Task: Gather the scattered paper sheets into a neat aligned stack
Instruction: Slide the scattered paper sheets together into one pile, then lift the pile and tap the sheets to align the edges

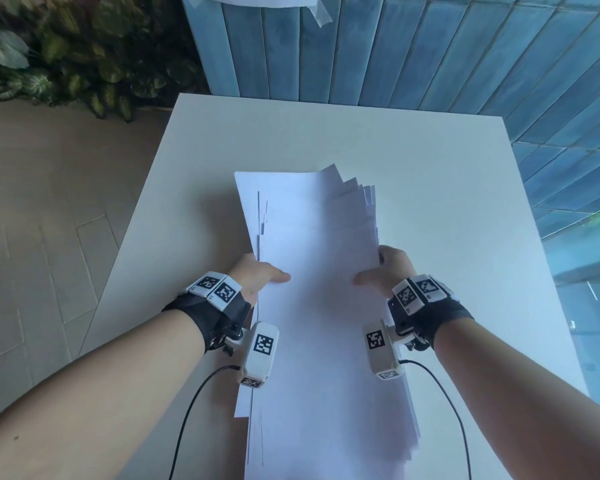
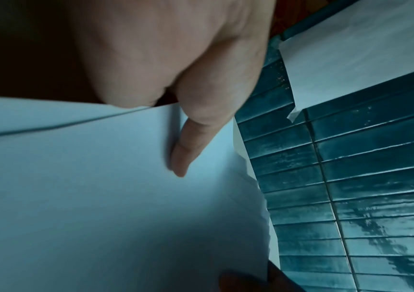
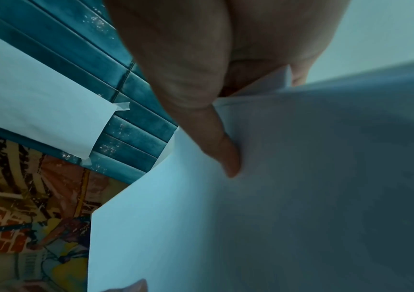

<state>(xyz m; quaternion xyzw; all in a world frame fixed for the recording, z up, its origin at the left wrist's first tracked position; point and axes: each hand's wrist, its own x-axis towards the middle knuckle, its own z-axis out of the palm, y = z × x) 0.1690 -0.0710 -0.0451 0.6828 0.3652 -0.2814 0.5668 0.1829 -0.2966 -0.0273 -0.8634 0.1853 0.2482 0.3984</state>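
Observation:
A bundle of white paper sheets (image 1: 319, 289) is held up above the white table (image 1: 430, 188), its far corners fanned out and uneven. My left hand (image 1: 257, 277) grips the bundle's left edge, thumb lying on the top sheet. My right hand (image 1: 383, 275) grips the right edge the same way. In the left wrist view the left hand's thumb (image 2: 188, 150) presses on the paper sheets (image 2: 88, 197). In the right wrist view the right hand's thumb (image 3: 215, 142) presses on the paper sheets (image 3: 275, 197). The fingers under the sheets are hidden.
The table's far edge meets a blue tiled wall (image 1: 430, 57), where a taped paper (image 1: 264, 0) hangs. Plants (image 1: 66, 53) stand at the back left over a beige tiled floor (image 1: 32, 220). Cables (image 1: 194, 403) trail from both wrist cameras.

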